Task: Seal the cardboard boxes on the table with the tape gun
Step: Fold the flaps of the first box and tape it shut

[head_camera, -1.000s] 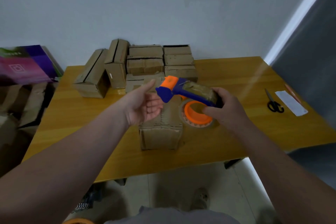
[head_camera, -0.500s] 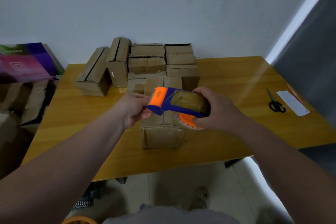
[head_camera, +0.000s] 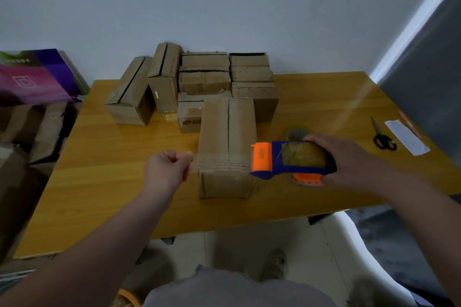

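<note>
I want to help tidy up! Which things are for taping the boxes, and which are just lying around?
For the job: tape gun in the right hand; strip of tape pinched by the left hand; front cardboard box; stacked boxes behind.
Lying about: scissors; white paper strip; purple carton beside the table.

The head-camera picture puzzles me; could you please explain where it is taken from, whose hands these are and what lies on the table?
No machine here: a camera worn on a person's head looks down at their own bare hands. The right hand grips a blue-and-orange tape gun beside a cardboard box on the wooden table. The left hand seems to pinch the tape stretched across that box. More boxes stand behind; scissors lie at the right.
</note>
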Motion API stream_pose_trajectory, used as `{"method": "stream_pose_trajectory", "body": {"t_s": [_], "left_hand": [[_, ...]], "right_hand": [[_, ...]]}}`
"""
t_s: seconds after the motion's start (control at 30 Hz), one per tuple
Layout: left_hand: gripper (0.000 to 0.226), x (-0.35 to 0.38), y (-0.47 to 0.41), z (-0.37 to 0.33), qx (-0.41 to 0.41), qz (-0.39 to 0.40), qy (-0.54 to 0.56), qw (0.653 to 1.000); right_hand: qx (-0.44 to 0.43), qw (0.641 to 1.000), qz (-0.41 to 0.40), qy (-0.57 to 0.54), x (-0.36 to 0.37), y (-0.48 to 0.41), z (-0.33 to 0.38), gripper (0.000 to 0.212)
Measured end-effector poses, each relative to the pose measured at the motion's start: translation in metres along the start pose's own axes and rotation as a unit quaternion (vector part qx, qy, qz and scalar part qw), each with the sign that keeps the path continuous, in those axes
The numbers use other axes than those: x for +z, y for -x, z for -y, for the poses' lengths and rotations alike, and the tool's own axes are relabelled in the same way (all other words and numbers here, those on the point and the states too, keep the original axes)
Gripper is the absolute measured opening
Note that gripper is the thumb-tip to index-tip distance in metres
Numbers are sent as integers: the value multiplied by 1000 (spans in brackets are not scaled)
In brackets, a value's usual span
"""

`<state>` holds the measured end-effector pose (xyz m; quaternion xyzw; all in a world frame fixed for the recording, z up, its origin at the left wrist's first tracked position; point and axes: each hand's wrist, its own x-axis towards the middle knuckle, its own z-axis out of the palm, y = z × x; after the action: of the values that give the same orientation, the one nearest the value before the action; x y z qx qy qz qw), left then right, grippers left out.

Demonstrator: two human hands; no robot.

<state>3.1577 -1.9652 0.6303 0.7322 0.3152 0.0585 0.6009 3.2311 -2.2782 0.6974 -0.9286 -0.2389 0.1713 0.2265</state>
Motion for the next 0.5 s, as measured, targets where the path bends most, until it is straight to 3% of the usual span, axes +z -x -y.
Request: {"method": "stream_pose_trajectory", "body": {"t_s": [0.5], "left_hand": [[28, 6, 4, 25, 20, -42, -52, 998]], "right_hand": [[-8, 997, 0, 74, 22, -14, -18, 64]]}}
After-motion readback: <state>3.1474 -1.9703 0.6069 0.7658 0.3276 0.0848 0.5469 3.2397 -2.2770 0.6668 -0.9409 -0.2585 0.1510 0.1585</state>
